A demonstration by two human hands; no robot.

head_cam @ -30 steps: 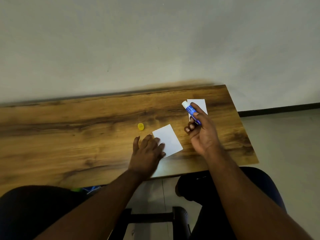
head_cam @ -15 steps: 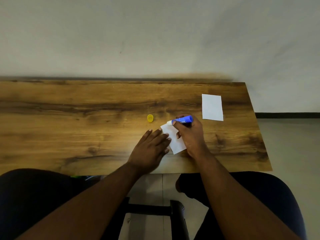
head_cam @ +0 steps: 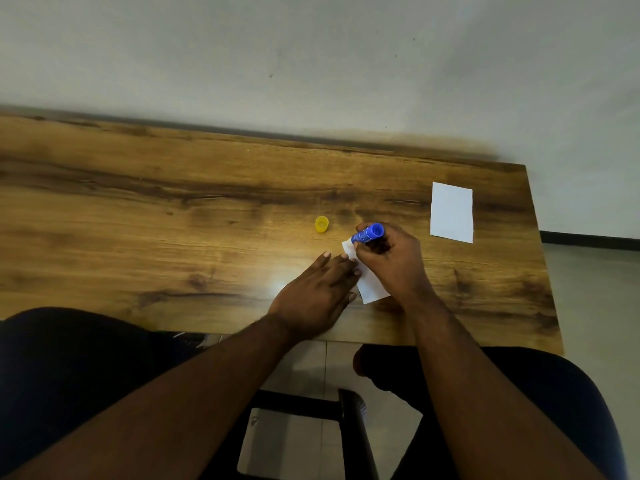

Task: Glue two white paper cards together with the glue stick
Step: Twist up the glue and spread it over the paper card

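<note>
A person's right hand grips a blue glue stick, its tip apparently on the near white card on the wooden table; the left hand, fingers flat, presses the card's edge. A second card lies apart, a yellow cap nearby.

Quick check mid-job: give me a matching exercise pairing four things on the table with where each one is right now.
Things:
1. blue glue stick
2. small yellow cap
3. near white paper card
4. far white paper card

States:
A. lying alone near the table's right end
B. gripped in the right hand
C. pressed flat by the left hand
D. standing loose on the wooden table

Pairs: 1-B, 2-D, 3-C, 4-A
</note>
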